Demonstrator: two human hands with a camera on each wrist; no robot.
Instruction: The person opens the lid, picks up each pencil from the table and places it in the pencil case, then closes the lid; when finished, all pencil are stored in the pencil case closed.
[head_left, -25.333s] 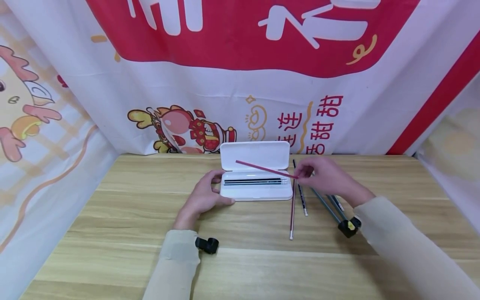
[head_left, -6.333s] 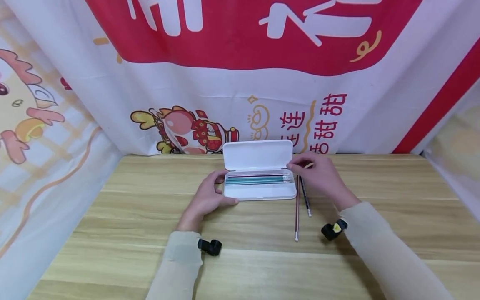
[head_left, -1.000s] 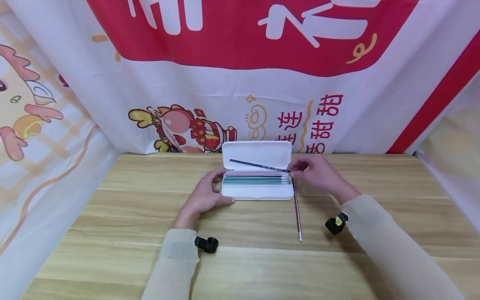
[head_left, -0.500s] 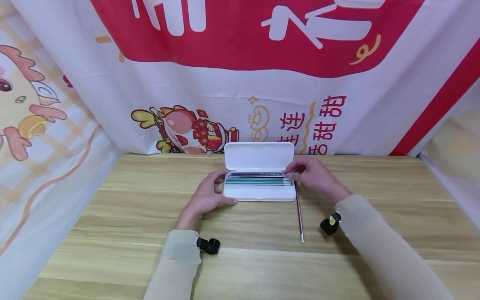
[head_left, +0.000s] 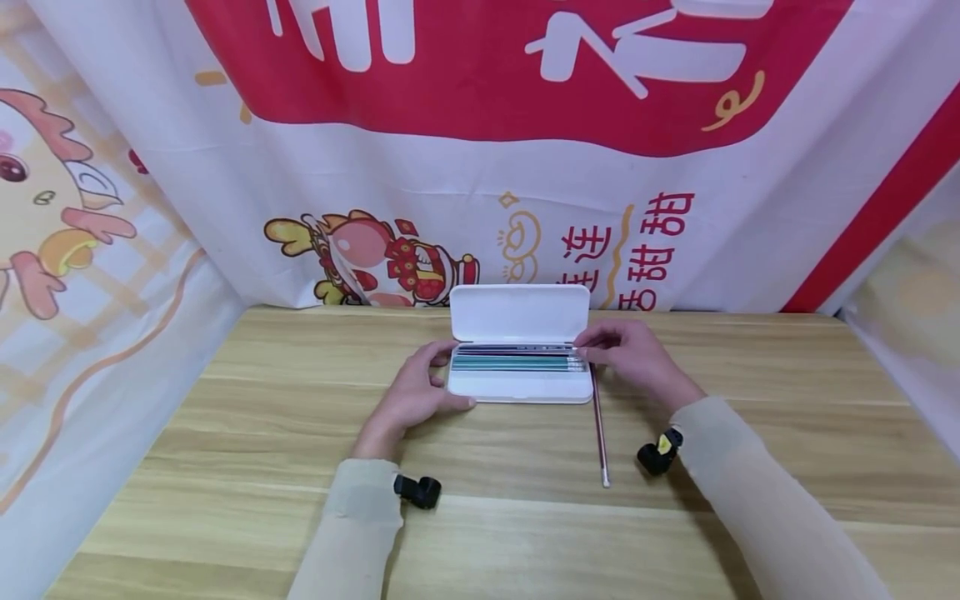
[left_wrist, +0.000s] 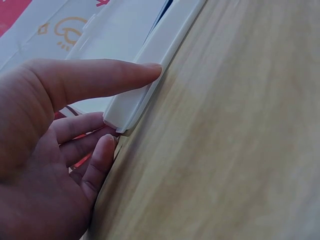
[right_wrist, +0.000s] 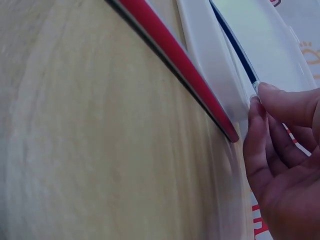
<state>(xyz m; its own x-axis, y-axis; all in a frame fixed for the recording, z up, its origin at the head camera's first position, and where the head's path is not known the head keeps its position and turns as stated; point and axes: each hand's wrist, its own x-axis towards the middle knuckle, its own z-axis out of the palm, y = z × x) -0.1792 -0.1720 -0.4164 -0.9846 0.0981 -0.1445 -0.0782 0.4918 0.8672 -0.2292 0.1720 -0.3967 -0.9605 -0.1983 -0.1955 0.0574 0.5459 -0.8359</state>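
Observation:
A white pencil case (head_left: pixel 520 387) lies with its lid (head_left: pixel 520 312) raised at the back of the table. Several green pencils (head_left: pixel 510 363) and darker ones lie lengthwise inside it. My left hand (head_left: pixel 412 392) holds the case's left end, its thumb (left_wrist: pixel 115 77) along the front edge and the fingers round the corner. At the right end my right hand (head_left: pixel 630 354) pinches the tip of a dark pencil (right_wrist: pixel 239 50) between thumb and index finger, the pencil lying along the back of the case. A dark red pencil (head_left: pixel 601 433) rests on the table beside the case's right end.
The case stands on a wooden table (head_left: pixel 495 542), close to a printed cloth (head_left: pixel 480 192) hanging behind it. Black wrist cameras sit on both sleeves, the left camera (head_left: pixel 418 492) and the right camera (head_left: pixel 658 454).
Over the last second the dark pencil has come down from above the case into its back part. Earlier, other pencils lay on the table at the right; more pencils are now in the case.

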